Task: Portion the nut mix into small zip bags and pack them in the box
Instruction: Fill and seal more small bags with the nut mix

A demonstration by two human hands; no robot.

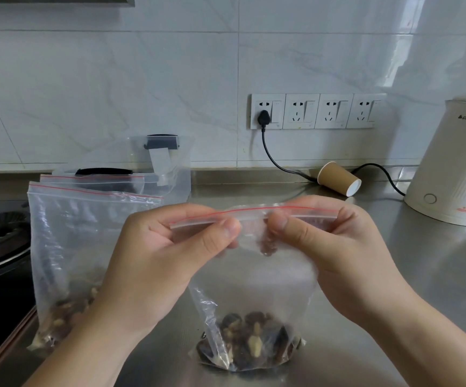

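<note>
A small clear zip bag with a red-lined top hangs upright in front of me, its bottom on the steel counter. A portion of nut mix fills its bottom. My left hand pinches the zip strip left of centre between thumb and fingers. My right hand pinches the strip just right of centre. To the left stands a larger zip bag of nut mix, partly behind my left forearm. Behind it, a clear plastic box with black clips holds another zip bag.
A brown paper cup lies on its side at the back of the steel counter. A cream electric kettle stands at the right, its black cord plugged into the wall sockets. A gas hob sits at the left.
</note>
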